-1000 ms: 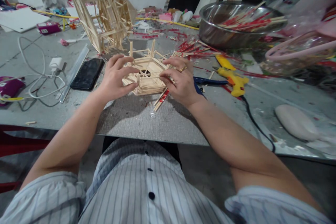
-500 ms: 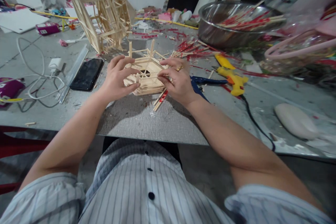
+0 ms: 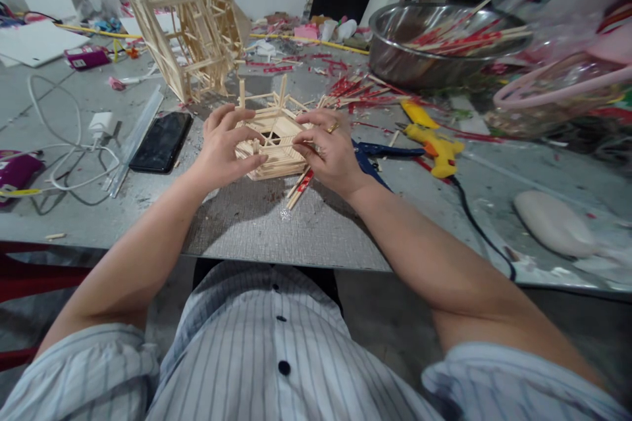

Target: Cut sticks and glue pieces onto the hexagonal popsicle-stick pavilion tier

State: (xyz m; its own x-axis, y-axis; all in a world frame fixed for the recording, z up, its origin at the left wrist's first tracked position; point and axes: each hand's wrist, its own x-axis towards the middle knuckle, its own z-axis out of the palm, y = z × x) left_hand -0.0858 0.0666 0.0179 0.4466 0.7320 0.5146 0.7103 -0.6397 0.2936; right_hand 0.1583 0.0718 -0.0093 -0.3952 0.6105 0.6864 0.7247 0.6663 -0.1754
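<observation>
- With 12 o'clock pointing away from the person, the low stick frame [image 3: 279, 166] is the clock's centre: it sits on the table [image 3: 247, 231] between the 2 hands, with 2 upright posts at its far side.
- The left hand [image 3: 223, 148] is at 9 o'clock, palm turned inward, fingers arched; thumb and forefinger are parted around the frame's near left corner. How firmly they press, I cannot tell.
- The right hand [image 3: 328, 150] is at 3 o'clock, fingers curled, thumb and forefinger tips nearly meeting at the near right rim. I cannot tell whether they clamp on a stick.
- The 2 hands stand apart; the left forearm enters from 8 o'clock, the right forearm from 4 o'clock.
- Loose sticks [image 3: 299, 189] poke out at 5 o'clock, just beside the right hand.
- The phone [image 3: 160, 142] lies at 9 o'clock, the yellow glue gun [image 3: 438, 148] at 3 o'clock.
- The tall stick structure [image 3: 185, 75] stands at 11 o'clock, the metal bowl [image 3: 409, 66] at 2 o'clock.
</observation>
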